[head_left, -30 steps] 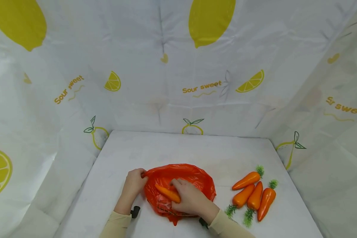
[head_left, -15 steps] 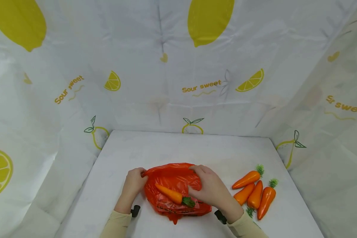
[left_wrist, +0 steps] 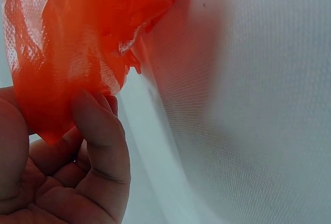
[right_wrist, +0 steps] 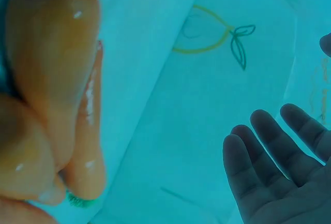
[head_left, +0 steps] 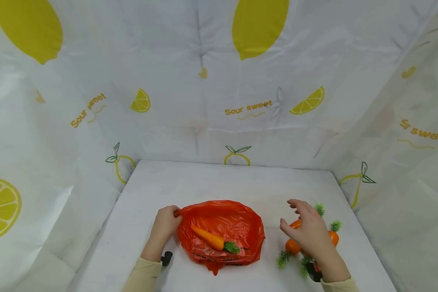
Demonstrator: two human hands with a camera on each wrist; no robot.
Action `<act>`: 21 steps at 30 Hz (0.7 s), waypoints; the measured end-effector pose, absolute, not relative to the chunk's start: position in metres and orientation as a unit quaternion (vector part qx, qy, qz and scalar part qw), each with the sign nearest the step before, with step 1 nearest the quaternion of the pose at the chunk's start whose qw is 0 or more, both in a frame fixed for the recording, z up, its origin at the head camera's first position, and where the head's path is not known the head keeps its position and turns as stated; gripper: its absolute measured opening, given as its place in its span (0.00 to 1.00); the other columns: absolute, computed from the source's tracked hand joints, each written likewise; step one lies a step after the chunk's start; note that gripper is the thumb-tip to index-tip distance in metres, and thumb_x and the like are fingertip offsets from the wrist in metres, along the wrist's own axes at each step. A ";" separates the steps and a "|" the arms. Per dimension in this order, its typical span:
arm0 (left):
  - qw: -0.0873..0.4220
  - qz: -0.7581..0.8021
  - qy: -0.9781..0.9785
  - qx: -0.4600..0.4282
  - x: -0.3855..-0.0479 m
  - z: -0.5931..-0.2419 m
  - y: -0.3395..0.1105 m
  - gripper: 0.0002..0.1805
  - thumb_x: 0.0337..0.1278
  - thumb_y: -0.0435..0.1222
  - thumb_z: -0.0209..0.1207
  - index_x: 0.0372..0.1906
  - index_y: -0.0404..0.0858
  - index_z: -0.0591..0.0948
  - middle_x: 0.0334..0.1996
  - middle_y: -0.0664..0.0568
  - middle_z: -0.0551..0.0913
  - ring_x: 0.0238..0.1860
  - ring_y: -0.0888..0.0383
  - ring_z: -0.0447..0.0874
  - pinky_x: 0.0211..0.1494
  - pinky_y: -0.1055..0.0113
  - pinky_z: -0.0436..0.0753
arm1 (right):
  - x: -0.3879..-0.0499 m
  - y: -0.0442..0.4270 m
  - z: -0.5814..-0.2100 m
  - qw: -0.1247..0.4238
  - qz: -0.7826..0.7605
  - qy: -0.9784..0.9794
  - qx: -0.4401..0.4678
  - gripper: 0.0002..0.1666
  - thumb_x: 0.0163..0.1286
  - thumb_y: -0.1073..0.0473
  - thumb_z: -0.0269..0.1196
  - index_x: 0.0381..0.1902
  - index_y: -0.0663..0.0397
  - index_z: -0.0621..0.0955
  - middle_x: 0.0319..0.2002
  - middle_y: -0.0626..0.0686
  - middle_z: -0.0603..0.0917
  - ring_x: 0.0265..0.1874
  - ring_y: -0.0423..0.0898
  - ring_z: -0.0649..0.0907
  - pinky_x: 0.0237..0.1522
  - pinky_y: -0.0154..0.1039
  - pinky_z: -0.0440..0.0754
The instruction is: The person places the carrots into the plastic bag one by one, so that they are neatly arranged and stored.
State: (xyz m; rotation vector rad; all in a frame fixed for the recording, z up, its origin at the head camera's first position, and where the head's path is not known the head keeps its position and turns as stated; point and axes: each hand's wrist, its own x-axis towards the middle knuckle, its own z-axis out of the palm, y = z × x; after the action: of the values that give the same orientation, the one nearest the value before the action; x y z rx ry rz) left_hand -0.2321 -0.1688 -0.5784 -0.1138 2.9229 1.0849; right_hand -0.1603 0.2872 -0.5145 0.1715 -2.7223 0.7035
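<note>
A red plastic bag (head_left: 237, 227) lies spread with its mouth wide at the middle front of the table. Inside it rests one carrot (head_left: 209, 237), its green top toward the right. My left hand (head_left: 164, 227) pinches the bag's left rim; the left wrist view shows thumb and fingers on the red plastic (left_wrist: 57, 69). Over the pile of carrots (head_left: 293, 245) at the right hovers my right hand (head_left: 312, 233), fingers spread and holding nothing. It partly hides those carrots in the head view. In the right wrist view, several carrots (right_wrist: 51, 53) lie left of the hand (right_wrist: 284, 172).
The white table (head_left: 204, 178) is bounded by hanging white sheets (head_left: 190, 138) with lemon prints at the back and both sides. Black wrist-worn pieces (head_left: 166, 258) show by both wrists.
My right hand has let go of the carrot, left it in the bag and moved right, over the other carrots. My left hand has kept its grip on the rim.
</note>
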 end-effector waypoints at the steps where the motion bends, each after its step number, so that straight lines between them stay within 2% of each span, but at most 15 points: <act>1: 0.011 0.349 0.936 -0.038 -0.232 -0.579 -0.168 0.12 0.69 0.30 0.66 0.51 0.30 0.90 0.43 0.43 0.92 0.37 0.52 0.85 0.46 0.54 0.93 | -0.158 0.295 -0.515 0.154 0.247 -0.956 0.047 0.37 0.68 0.48 0.78 0.69 0.54 0.81 0.60 0.61 0.87 0.52 0.59 0.86 0.49 0.64 0.89; 3: 0.010 0.349 0.936 -0.037 -0.232 -0.579 -0.168 0.12 0.69 0.30 0.66 0.51 0.30 0.90 0.42 0.42 0.92 0.36 0.52 0.85 0.46 0.54 0.93 | -0.155 0.309 -0.518 0.136 0.248 -0.959 0.022 0.37 0.69 0.47 0.77 0.70 0.57 0.80 0.61 0.64 0.86 0.55 0.64 0.84 0.54 0.70 0.86; 6: 0.010 0.349 0.936 -0.040 -0.232 -0.579 -0.168 0.12 0.69 0.30 0.66 0.52 0.30 0.90 0.43 0.42 0.92 0.37 0.52 0.85 0.47 0.54 0.93 | -0.152 0.329 -0.522 0.101 0.250 -0.963 -0.017 0.39 0.72 0.46 0.74 0.72 0.59 0.78 0.65 0.67 0.84 0.60 0.68 0.82 0.58 0.75 0.83; 9: 0.011 0.349 0.936 -0.041 -0.232 -0.580 -0.168 0.12 0.69 0.30 0.66 0.52 0.30 0.90 0.43 0.42 0.92 0.37 0.52 0.85 0.47 0.53 0.93 | -0.149 0.347 -0.530 0.081 0.248 -0.964 -0.048 0.40 0.74 0.43 0.73 0.73 0.62 0.77 0.67 0.70 0.81 0.58 0.68 0.82 0.55 0.72 0.84; 13: 0.014 0.352 0.935 -0.047 -0.232 -0.581 -0.169 0.12 0.69 0.30 0.66 0.52 0.30 0.90 0.43 0.43 0.92 0.37 0.52 0.85 0.48 0.53 0.93 | -0.148 0.368 -0.542 0.082 0.233 -0.966 -0.081 0.41 0.74 0.42 0.72 0.73 0.64 0.76 0.65 0.71 0.80 0.55 0.68 0.81 0.53 0.70 0.84; 21: 0.019 0.349 0.936 -0.049 -0.231 -0.581 -0.170 0.12 0.69 0.30 0.65 0.53 0.30 0.90 0.43 0.42 0.92 0.38 0.52 0.85 0.49 0.53 0.94 | -0.149 0.392 -0.565 0.049 0.226 -0.959 -0.162 0.43 0.74 0.39 0.69 0.72 0.66 0.75 0.67 0.76 0.74 0.61 0.74 0.76 0.67 0.77 0.76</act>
State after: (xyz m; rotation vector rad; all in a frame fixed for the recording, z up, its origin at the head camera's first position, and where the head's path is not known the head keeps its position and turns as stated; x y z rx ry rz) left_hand -0.2313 -0.1696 -0.5805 -0.1525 2.9048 1.0821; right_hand -0.1491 0.3915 -0.5654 -0.4942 -2.9236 0.6875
